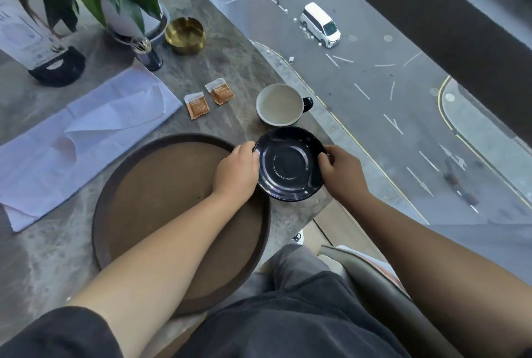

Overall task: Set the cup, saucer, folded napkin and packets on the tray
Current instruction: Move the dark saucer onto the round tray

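Closest to the lens are the dark grey trouser legs (302, 314) and two bare forearms reaching out over the round brown tray with the darker raised rim (161, 193); the left hand (237, 169) has its grip pinched on the 9 o'clock edge of the glossy dark navy ceramic saucer (289, 163), and the right hand (341, 169) is clamped on the 3 o'clock edge, so both grips are holding the saucer and nothing else. The saucer sits just off the tray at about its 2 o'clock, its left edge touching or overlapping the tray rim; hard to say if it's lifted or resting on the grey marbled stone table (43, 257).

The cream-lined cup with the black handle (280, 104) is just beyond the saucer at 12 o'clock, very near but apart; the two small orange packets (208, 98) lie toward 10 o'clock of the saucer; the white napkin (80, 133), which looks unfolded, spreads at the tray's 10 o'clock. Nothing is on the tray yet, so I'd say it's early days.

For doing this bit well: lift clear of that raised rim instead of dragging over it; keep it level; set it down a bit off-centre so the napkin and packets still fit; mind the cup right behind, and the table edge on the right is close.
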Available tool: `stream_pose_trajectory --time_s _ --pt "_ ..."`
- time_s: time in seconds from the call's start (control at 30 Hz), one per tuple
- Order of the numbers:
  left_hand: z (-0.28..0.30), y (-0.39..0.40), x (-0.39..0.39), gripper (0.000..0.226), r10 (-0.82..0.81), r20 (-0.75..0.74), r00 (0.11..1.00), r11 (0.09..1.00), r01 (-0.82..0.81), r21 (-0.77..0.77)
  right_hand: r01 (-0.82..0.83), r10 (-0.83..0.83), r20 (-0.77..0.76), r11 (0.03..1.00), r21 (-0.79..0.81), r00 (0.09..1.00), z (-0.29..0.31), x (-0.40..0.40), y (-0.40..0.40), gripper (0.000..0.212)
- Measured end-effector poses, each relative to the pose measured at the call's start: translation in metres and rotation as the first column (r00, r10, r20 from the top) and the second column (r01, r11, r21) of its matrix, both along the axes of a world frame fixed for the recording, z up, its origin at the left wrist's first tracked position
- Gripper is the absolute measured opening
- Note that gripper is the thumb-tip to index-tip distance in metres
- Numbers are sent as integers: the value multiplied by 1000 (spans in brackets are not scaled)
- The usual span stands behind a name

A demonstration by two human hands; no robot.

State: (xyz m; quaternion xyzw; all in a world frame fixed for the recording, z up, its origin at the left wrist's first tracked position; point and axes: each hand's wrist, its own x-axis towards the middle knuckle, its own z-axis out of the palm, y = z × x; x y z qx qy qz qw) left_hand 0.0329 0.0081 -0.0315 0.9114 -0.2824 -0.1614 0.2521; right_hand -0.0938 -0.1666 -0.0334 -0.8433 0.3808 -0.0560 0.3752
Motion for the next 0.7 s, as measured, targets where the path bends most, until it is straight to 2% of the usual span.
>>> stream_pose_trajectory --time_s 0.23,0.43,0.7 --pt "10 37 0 26 112 20 993 993 -112 -33 -94 92 -23 994 -55 995 5 18 27 22" --pt "16 88 -2 25 224 67 972 974 -226 18 -215 215 40 977 5 976 10 34 68 14" --pt "17 171 -13 24 435 82 897 896 -440 57 -438 437 49 899 -4 898 10 62 137 22"
